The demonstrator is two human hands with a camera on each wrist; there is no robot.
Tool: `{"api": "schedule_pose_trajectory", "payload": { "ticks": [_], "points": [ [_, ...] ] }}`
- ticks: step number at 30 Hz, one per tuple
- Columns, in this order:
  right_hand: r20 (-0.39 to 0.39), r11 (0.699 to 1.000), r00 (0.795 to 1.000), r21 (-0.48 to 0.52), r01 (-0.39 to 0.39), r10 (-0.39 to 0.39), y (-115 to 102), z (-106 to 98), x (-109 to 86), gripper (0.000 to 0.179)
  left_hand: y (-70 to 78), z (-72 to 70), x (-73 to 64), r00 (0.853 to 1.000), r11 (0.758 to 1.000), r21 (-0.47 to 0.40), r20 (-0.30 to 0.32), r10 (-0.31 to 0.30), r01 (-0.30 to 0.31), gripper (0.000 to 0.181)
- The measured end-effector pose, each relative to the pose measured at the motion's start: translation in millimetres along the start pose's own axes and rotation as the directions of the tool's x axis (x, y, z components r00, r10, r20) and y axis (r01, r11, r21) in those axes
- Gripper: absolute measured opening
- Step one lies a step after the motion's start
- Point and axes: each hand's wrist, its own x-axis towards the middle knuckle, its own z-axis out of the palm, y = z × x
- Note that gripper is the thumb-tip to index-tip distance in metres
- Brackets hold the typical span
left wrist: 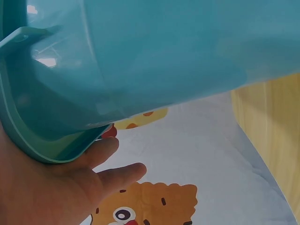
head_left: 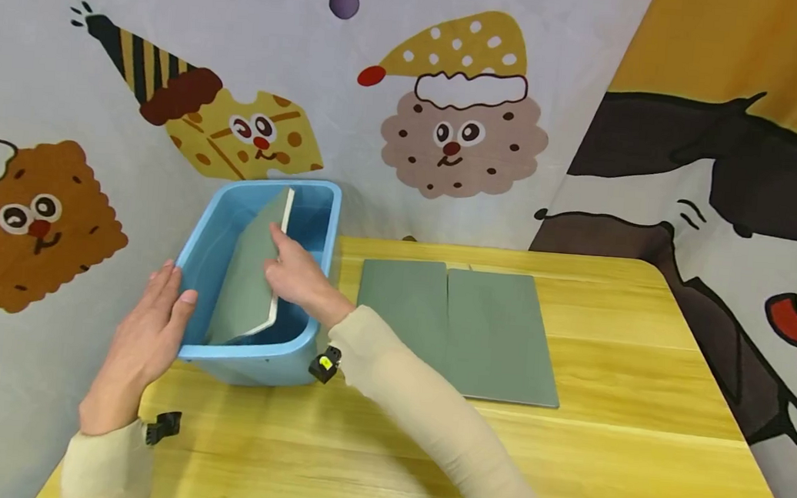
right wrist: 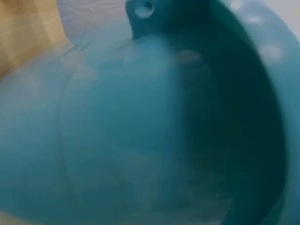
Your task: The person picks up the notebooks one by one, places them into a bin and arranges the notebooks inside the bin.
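Note:
A light blue plastic bin (head_left: pixel 252 356) stands on the left part of the table. Inside it leans a grey-green panel (head_left: pixel 247 281) with a white edge. My right hand (head_left: pixel 302 277) reaches over the bin's right side and holds the panel at that edge, index finger and thumb showing on the green face; its other fingers are hidden. Against the bin's left rim rests my left hand (head_left: pixel 146 332), its fingers straight. The left wrist view shows this hand (left wrist: pixel 65 187) under the rim, two fingers sticking out past it. Only the bin's outer wall (right wrist: pixel 117 117) fills the right wrist view.
Two flat grey-green panels (head_left: pixel 402 299) (head_left: pixel 499 337) lie side by side on the yellow wooden table (head_left: pixel 605 464), right of the bin. A cloth (head_left: pixel 261 31) printed with cartoon figures hangs behind and beside the table.

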Motion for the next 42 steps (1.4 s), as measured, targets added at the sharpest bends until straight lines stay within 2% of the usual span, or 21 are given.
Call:
{"api": "schedule_pose_trajectory", "payload": {
  "ticks": [3,6,10,15,19,24,29,38,42],
  "points": [
    [-0.033,0.989,0.999,-0.148,0.014,-0.019,-1,-7,-3.7,0.068,3.0,2.3,3.7,1.000,1.000,-0.001,0.005,0.007,-0.007,0.073],
    [-0.082,0.958,0.994,-0.284,0.044,-0.070,-3,-16,-10.6,0.067,3.7,3.7,4.8,1.000,1.000,-0.002,0.008,0.006,-0.006,0.073],
    [-0.110,0.931,0.987,-0.357,0.074,-0.120,1,-30,-23.1,0.063,3.0,3.9,3.6,1.000,1.000,-0.011,0.007,-0.001,0.001,0.073],
    [-0.130,0.888,0.975,-0.447,0.104,-0.179,17,-52,-41.6,0.064,1.8,5.2,2.0,1.000,0.999,-0.021,-0.010,-0.025,0.025,0.072],
    [-0.138,0.815,0.966,-0.571,0.102,-0.218,34,-72,-58.4,0.066,-0.1,6.8,0.0,0.999,0.999,-0.044,-0.030,-0.027,0.025,0.071],
    [-0.165,0.714,0.955,-0.698,0.064,-0.247,59,-100,-81.3,0.068,-1.3,7.4,-0.9,0.999,0.998,-0.057,-0.041,-0.016,0.013,0.070],
    [-0.198,0.645,0.955,-0.765,-0.008,-0.223,85,-127,-101.7,0.070,-0.8,6.3,0.8,0.999,0.999,-0.048,-0.036,-0.013,0.011,0.070],
    [-0.243,0.581,0.956,-0.807,-0.107,-0.162,134,-168,-129.4,0.072,0.0,7.2,1.4,0.999,0.999,-0.035,-0.027,-0.042,0.041,0.071],
    [-0.265,0.569,0.958,-0.807,-0.156,-0.113,154,-184,-142.1,0.075,-0.3,6.9,1.2,0.999,0.998,-0.035,-0.024,-0.047,0.046,0.072]
  ]
}}
